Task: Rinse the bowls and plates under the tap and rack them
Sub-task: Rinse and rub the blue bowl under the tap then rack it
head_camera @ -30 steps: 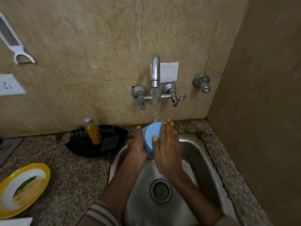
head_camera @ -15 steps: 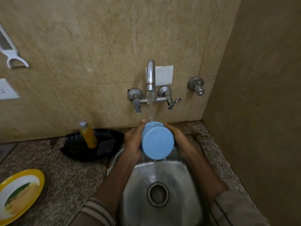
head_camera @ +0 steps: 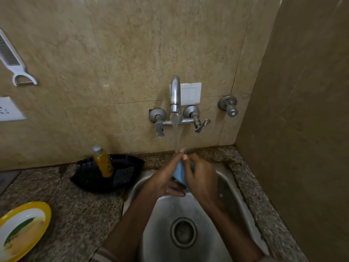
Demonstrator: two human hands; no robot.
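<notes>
Over the stainless steel sink (head_camera: pixel 237 188) the small light-blue plastic bowl (head_camera: pixel 180 173) is caught between both hands, just under the running stream of water (head_camera: pixel 177 138) from the chrome wall tap (head_camera: pixel 175 99). Only a narrow strip of blue shows between them.

The left hand (head_camera: pixel 164 181) is against the bowl's left side: one finger reaches up along it into the water, and the others curl in beneath it. The right hand (head_camera: pixel 201 178) is bent round the bowl from the right, with its thumb lying over the upper edge near the left hand's raised fingertip. Both hands have a grip on the bowl, above the back of the basin and well clear of the round drain (head_camera: pixel 183 232).

On the speckled granite counter (head_camera: pixel 79 214) to the left sits a black plastic tray (head_camera: pixel 88 183) holding an orange liquid bottle (head_camera: pixel 103 162) and a dark scrub pad (head_camera: pixel 122 175). Nearer the left edge lies a yellow-rimmed plate (head_camera: pixel 22 229).
</notes>
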